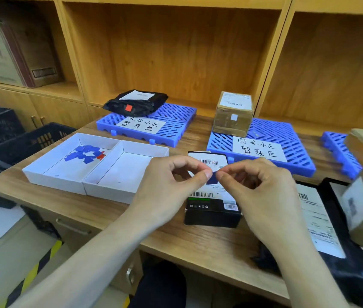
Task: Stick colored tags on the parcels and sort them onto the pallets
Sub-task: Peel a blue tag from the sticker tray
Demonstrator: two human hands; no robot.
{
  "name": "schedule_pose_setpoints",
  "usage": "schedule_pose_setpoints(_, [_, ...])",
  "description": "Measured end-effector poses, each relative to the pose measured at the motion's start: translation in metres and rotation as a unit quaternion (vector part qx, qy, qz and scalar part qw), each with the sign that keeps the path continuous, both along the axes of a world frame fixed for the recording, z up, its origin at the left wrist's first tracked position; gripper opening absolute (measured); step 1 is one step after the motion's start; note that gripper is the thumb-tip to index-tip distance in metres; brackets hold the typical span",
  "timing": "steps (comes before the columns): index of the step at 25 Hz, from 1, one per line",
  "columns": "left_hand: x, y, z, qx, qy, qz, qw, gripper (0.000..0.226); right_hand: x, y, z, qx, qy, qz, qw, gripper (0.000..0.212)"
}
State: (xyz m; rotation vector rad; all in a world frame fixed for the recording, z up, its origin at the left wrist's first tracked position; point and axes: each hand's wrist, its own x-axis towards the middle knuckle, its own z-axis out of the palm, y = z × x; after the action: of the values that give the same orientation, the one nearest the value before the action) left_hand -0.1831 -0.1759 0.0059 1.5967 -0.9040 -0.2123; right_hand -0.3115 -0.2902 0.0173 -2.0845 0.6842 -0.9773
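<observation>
Blue tag [212, 179] pinched by both hands [215, 174] (thumbs meeting) above black box [212, 213], white trays [82, 181] left.

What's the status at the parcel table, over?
Left hand and right hand both pinch one blue tag, above the black box parcel. Tag not yet stuck. Nothing in the way.

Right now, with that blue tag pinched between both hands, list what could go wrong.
1. The blue tag is small and pinched by the left hand and right hand; it may fold or stick to a fingertip.
2. It hangs over the black box, whose top is mostly barcode label; it could cover a barcode.
3. The left pallet holds a red-tagged black bag; a blue-tagged parcel placed there would probably be missorted.
</observation>
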Motion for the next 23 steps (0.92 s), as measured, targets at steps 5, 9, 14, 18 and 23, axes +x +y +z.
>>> schedule_pose_setpoints(5, [-0.013,0.005,-0.013,0.039,-0.022,-0.003,0.999,0.001,-0.018,0.001,-0.017,-0.007,0.009,-0.006,1.0,0.008])
schedule_pose_setpoints(9, [-0.02,0.015,-0.033,0.076,-0.078,0.018,0.994,0.009,-0.029,0.009,-0.042,0.022,0.014,-0.016,1.0,0.012])
schedule_pose_setpoints(14, [-0.017,0.016,-0.05,0.121,-0.21,0.03,0.97,0.034,-0.036,0.023,-0.061,0.013,0.018,-0.05,0.999,0.01])
schedule_pose_setpoints(18, [-0.013,0.009,-0.06,0.173,-0.249,-0.049,0.952,0.06,-0.032,0.037,-0.072,0.006,0.017,-0.067,0.998,0.008])
schedule_pose_setpoints(23, [-0.003,0.01,-0.069,0.162,-0.247,-0.078,0.952,0.056,-0.021,0.048,-0.088,0.045,0.005,-0.091,0.995,0.011])
